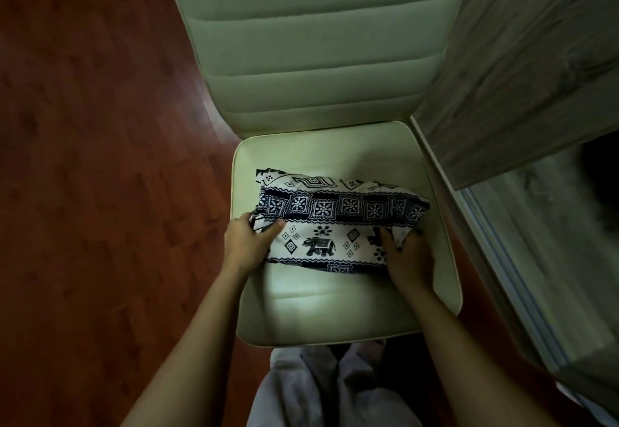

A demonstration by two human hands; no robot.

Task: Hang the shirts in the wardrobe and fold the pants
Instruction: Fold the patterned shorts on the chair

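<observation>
Folded pants point(335, 215), white with a dark blue elephant and square pattern, lie across the cream seat of a chair point(335, 312). My left hand point(246, 244) grips the left end of the bundle, thumb on top and fingers tucked under the cloth. At the right end my right hand point(407, 255) holds the fabric, fingers curled round its edge. Both forearms reach in from the bottom of the view.
The chair's padded backrest point(318, 41) rises behind the seat. A grey wood-grain wardrobe door point(522, 68) stands open just right of the chair, with a sliding rail point(512, 259) below it. Red-brown wooden floor point(100, 158) lies to the left. Pale clothing point(318, 389) shows at the bottom.
</observation>
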